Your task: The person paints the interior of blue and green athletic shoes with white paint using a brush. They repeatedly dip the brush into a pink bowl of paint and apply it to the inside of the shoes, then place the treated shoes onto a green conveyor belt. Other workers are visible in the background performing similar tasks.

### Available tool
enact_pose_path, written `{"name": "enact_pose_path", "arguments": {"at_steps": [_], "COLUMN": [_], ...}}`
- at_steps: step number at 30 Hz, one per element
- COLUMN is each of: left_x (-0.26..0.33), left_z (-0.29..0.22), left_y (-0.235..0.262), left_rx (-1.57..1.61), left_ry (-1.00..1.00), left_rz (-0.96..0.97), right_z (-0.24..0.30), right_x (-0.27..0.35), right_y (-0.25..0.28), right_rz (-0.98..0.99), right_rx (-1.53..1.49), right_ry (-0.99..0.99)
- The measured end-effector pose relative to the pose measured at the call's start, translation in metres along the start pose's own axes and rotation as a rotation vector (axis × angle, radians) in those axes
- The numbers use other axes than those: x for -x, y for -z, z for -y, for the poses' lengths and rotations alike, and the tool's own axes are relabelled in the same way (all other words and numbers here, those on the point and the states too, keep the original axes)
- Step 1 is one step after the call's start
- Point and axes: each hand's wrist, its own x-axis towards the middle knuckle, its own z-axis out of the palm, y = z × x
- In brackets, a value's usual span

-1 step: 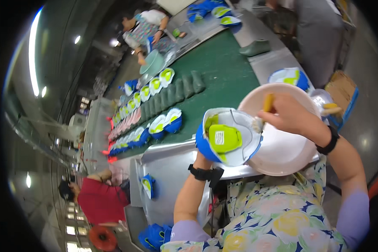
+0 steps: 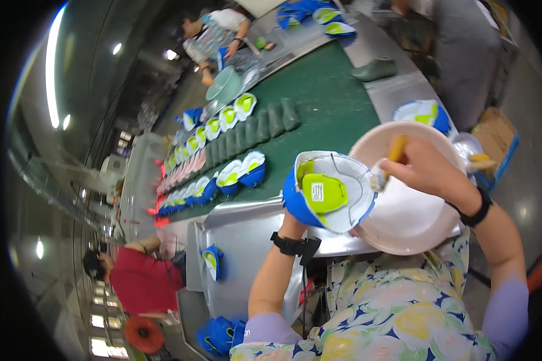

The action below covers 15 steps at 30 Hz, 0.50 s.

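Observation:
A blue shoe upper (image 2: 354, 212) with white lining and a lime-green patch inside is held up in my left hand (image 2: 291, 226). Its opening faces me, and most of the left fingers are hidden behind it. My right hand (image 2: 426, 170) grips a brush (image 2: 397, 148) by its yellow handle. The brush's pale bristles are at the upper's right edge; whether they touch it I cannot tell. Below the right hand is a wide pale-pink basin (image 2: 403, 234), partly covered by the upper.
A green work surface (image 2: 325, 102) carries rows of similar uppers (image 2: 252, 169) and dark shoe lasts (image 2: 262, 126). One upper (image 2: 212, 262) lies in the metal tray (image 2: 250, 240). Another brush (image 2: 480, 163) rests at a clear container on the right. Co-workers (image 2: 144, 280) are at left and far side.
The view has shifted slightly, moving the surroundings rightward. The brush has moved a little right relative to the upper, and its handle leans more. Both hands keep their holds.

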Motion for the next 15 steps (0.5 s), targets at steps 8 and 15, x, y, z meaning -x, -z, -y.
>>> {"name": "enact_pose_path", "arguments": {"at_steps": [8,15], "left_x": [-0.078,-0.093], "left_z": [0.052,0.130], "left_y": [0.155,0.316], "left_rx": [-0.152,-0.977], "left_ry": [0.163,0.042], "left_rz": [-0.238,-0.773], "right_z": [-0.027,-0.044], "right_x": [0.015,0.012], "right_y": [-0.008,-0.022], "right_rz": [-0.116,-0.007], "right_rx": [-0.366,-0.371], "right_ry": [-0.034,-0.197]}}
